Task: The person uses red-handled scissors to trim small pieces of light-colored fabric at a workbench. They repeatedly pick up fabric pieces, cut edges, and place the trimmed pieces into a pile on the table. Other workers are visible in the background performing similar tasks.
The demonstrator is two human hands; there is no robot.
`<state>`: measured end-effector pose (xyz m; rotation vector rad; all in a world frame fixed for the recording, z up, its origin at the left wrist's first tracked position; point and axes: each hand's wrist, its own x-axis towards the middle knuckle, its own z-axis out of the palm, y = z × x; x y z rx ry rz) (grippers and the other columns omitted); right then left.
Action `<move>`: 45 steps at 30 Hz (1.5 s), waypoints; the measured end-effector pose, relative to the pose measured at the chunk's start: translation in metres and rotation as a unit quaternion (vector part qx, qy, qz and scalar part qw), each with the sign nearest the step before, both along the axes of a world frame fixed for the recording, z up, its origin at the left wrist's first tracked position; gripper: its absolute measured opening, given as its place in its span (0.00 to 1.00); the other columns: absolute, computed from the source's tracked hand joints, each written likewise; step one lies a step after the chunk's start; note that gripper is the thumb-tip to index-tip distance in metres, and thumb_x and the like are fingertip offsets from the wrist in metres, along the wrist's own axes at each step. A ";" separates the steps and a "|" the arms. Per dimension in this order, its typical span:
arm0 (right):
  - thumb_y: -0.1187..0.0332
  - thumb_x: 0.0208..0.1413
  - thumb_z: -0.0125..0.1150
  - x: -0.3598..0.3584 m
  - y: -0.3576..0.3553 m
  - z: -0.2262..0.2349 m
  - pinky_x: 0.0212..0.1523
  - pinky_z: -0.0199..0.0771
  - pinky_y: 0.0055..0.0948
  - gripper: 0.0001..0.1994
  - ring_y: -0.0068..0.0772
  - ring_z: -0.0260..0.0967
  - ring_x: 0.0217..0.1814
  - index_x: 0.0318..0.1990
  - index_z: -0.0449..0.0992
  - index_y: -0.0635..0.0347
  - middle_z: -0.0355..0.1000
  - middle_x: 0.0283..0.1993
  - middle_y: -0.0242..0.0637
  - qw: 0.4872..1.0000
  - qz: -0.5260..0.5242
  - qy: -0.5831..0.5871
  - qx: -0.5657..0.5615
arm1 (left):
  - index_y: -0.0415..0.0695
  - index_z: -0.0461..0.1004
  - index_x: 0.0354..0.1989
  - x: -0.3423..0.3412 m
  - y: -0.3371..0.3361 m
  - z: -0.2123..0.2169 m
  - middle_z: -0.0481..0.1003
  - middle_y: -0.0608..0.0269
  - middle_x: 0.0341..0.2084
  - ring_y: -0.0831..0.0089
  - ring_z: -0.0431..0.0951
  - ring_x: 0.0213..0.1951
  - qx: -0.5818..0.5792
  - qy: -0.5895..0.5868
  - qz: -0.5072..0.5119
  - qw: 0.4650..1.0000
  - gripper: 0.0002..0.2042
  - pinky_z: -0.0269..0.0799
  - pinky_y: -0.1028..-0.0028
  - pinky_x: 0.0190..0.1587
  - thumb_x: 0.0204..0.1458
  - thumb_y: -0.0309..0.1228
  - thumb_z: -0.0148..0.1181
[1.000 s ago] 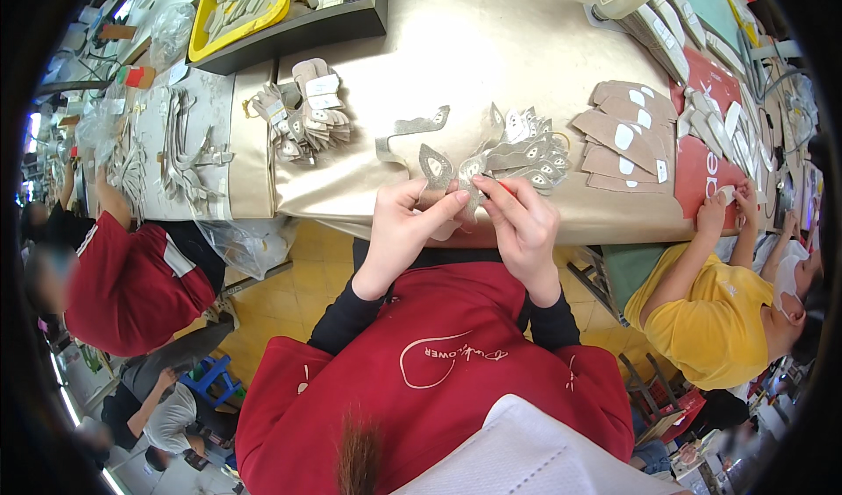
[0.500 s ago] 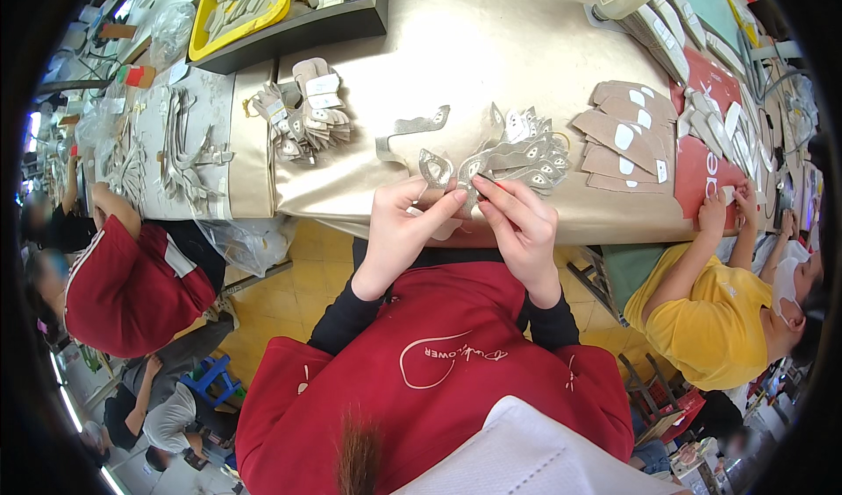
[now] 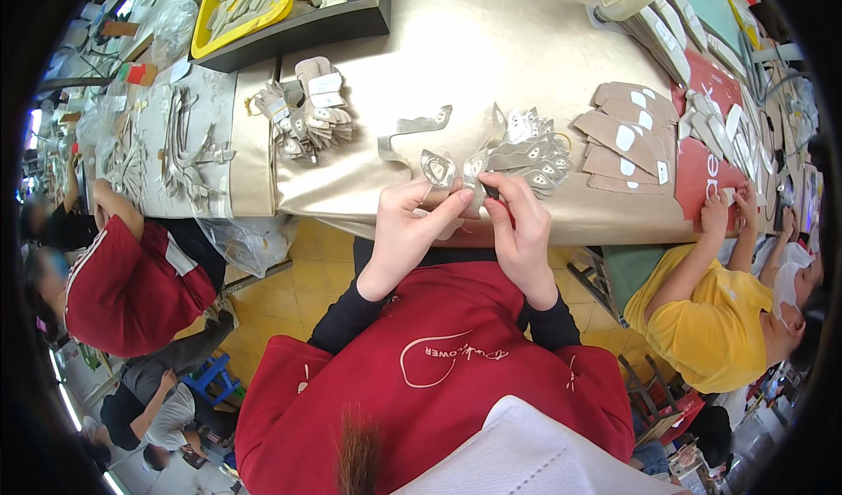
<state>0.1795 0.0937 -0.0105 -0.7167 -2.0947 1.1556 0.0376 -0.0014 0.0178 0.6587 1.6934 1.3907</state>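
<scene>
My left hand (image 3: pixel 412 223) and my right hand (image 3: pixel 519 219) meet at the near edge of the tan table (image 3: pixel 491 65), both pinching one small silver-grey cut piece (image 3: pixel 474 170) between the fingertips. A leaf-shaped silver piece (image 3: pixel 438 168) lies just beyond my left thumb. A heap of similar silver cut pieces (image 3: pixel 526 150) sits right behind my right hand. A long curved grey strip (image 3: pixel 412 131) lies further back on the table.
A bundle of beige pieces with white tags (image 3: pixel 307 109) lies back left, brown pieces with white stickers (image 3: pixel 627 140) at right. A yellow tray (image 3: pixel 246 4) stands on a dark shelf. A person in red (image 3: pixel 123 276) works at left, a person in yellow (image 3: pixel 710 311) at right.
My hands have stayed at the table edge. The fingers have shifted slightly on the small silver piece.
</scene>
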 end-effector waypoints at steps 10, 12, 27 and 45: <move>0.76 0.56 0.61 0.001 0.001 -0.001 0.28 0.70 0.26 0.18 0.31 0.71 0.27 0.55 0.77 0.60 0.75 0.35 0.40 0.996 0.004 0.082 -0.041 | 0.34 0.83 0.32 -0.005 -0.002 -0.004 0.81 0.62 0.23 0.83 0.76 0.31 0.041 -0.060 -0.008 0.997 0.08 0.71 0.78 0.43 0.56 0.27 0.64; 0.77 0.52 0.63 0.002 0.008 0.001 0.25 0.69 0.27 0.19 0.31 0.70 0.24 0.53 0.79 0.57 0.75 0.33 0.38 0.999 0.018 0.024 0.031 | 0.32 0.82 0.34 -0.005 -0.002 -0.003 0.80 0.63 0.23 0.83 0.76 0.28 0.049 -0.033 -0.021 0.998 0.07 0.71 0.80 0.36 0.55 0.25 0.64; 0.80 0.49 0.62 0.009 0.012 -0.002 0.24 0.69 0.26 0.15 0.31 0.72 0.25 0.44 0.84 0.57 0.77 0.34 0.38 0.995 0.014 0.045 0.093 | 0.33 0.82 0.28 -0.005 -0.002 0.000 0.80 0.61 0.22 0.79 0.79 0.28 0.028 -0.102 -0.040 0.994 0.11 0.74 0.79 0.34 0.58 0.28 0.61; 0.80 0.57 0.63 0.035 0.040 -0.029 0.47 0.72 0.19 0.17 0.18 0.71 0.43 0.55 0.73 0.70 0.76 0.43 0.34 0.944 -0.176 0.079 -0.268 | 0.36 0.72 0.53 0.000 0.057 -0.042 0.76 0.62 0.35 0.80 0.77 0.29 -0.044 0.002 -0.230 0.972 0.19 0.74 0.79 0.32 0.56 0.33 0.64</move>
